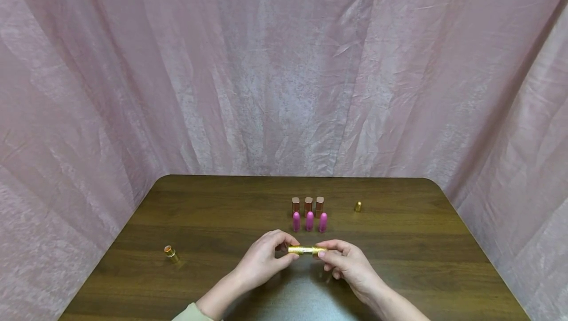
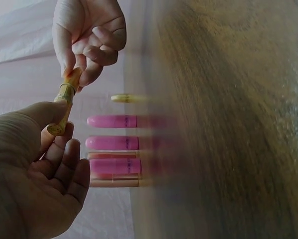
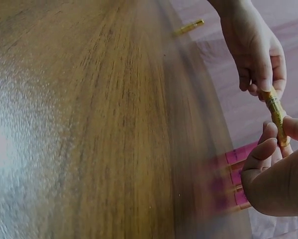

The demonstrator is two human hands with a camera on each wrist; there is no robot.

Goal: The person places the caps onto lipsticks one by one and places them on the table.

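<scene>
A gold lipstick tube [image 1: 307,250] lies level between my two hands, over the near middle of the table. My left hand [image 1: 265,258] pinches its left end between thumb and fingers. On the other end, the thumb and fingertips of my right hand [image 1: 352,266] grip it. A silvery band shows around the middle of the tube, between the two grips. In the left wrist view the same lipstick tube [image 2: 65,97] shows its round flat end beside my left thumb. Just beyond the hands stand three pink bullet-shaped tubes [image 1: 309,221] in a row.
Behind the pink tubes is a row of three square rose-gold lipsticks [image 1: 308,204]. Farther right stands a small gold tube [image 1: 358,206] with a rounded top. Another gold tube [image 1: 171,254] stands at the left of the wooden table [image 1: 213,217]. Pink curtains [image 1: 284,74] hang around it.
</scene>
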